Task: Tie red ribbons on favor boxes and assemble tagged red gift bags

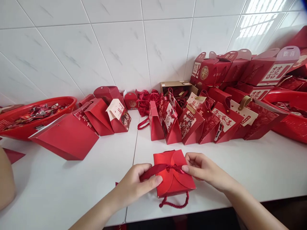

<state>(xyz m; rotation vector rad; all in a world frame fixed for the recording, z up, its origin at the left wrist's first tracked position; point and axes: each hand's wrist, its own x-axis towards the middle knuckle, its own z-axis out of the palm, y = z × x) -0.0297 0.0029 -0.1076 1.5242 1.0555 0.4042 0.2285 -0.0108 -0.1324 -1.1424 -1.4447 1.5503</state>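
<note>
Your left hand (139, 185)'s half-curled round the ribbon (155, 170) left of the red box (165, 186), right hand (203, 166)'s pinching it on the right. Box is on the surface (83, 191), gift bags (208, 129) behind.

Wall of glossy white square-cornered tiles with faint grey veining (120, 44), pale joints between them. Upper right: bright barred reflection on the glaze (257, 20) (looks like window light; no window itself in view). Against the wall, long smooth white tabletop (83, 191), crossed front to back by a thin dark seam (136, 147). Dark space below front edge (208, 220), details unclear.
</note>
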